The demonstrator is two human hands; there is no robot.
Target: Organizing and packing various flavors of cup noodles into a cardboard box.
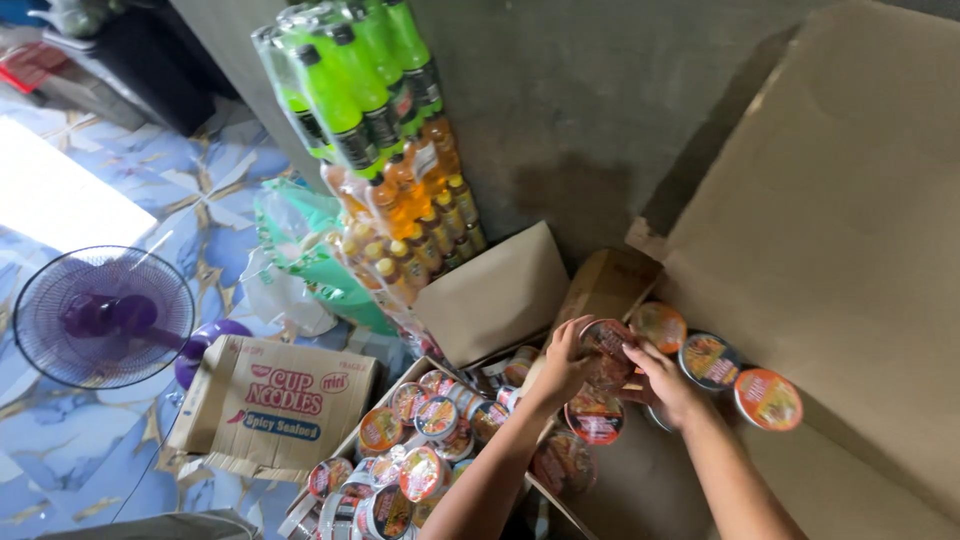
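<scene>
A noodle cup (pixel 606 340) with a red-and-dark printed lid is held between both hands at lower centre-right of the frame, above an open cardboard box (pixel 610 285). The left hand (pixel 565 362) is wrapped on the cup's left side, grip clamped on it; the right hand (pixel 668 380) is set against the cup's right side, fingers curled onto it. Just below the held cup, another red-lidded cup (pixel 594 417) is seen, touching or nearly touching the left wrist.

To the right, three more cups are lined along a large sheet of brown cardboard (pixel 840 220): an orange-lidded cup (pixel 659 326), a dark-rimmed cup (pixel 709 360) and an orange cup (pixel 768 399).

At lower centre-left, a second open carton (pixel 345 440) is packed with many mixed noodle cups (pixel 420 440), lids facing up. Beside it, at lower left, a flattened noodle carton (pixel 275 405) lies on the blue patterned tile floor (pixel 200 200).

Upper centre: shrink-wrapped packs of green bottles (pixel 350 80) are stacked over packs of orange drink bottles (pixel 410 220), leaning on a grey wall (pixel 580 110). At left edge, a purple electric fan (pixel 103 317) stands on the floor.
</scene>
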